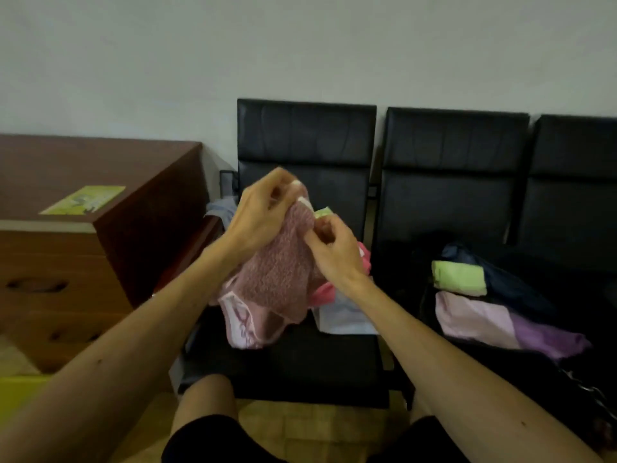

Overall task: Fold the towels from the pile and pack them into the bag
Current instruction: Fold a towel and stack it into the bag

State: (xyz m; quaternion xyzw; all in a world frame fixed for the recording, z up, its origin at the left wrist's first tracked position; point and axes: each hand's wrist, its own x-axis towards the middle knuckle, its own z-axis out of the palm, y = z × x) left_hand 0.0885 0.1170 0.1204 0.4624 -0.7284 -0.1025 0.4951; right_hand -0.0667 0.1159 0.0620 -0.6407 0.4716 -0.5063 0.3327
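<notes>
Dusty-pink towel (280, 272) hangs in the air above the towel pile (243, 319), which lies on the left seat of a row of black chairs (307, 135) set against a pale wall. The left hand (263, 215) pinches the towel's upper edge with curled fingers. The right hand (334, 252), just beside it and lower, pinches the same edge. The front strip of that seat is bare, down to the person's knees. A wooden desk (100, 162) stands close on the left, bearing a yellow-green leaflet (85, 200). On the next seat to the right rests a dark bag (500, 272), with a folded green towel (459, 277), a pale pink towel (470, 317) and a purple towel (547, 339) at its opening. Whether they lie inside or on top cannot be told.
</notes>
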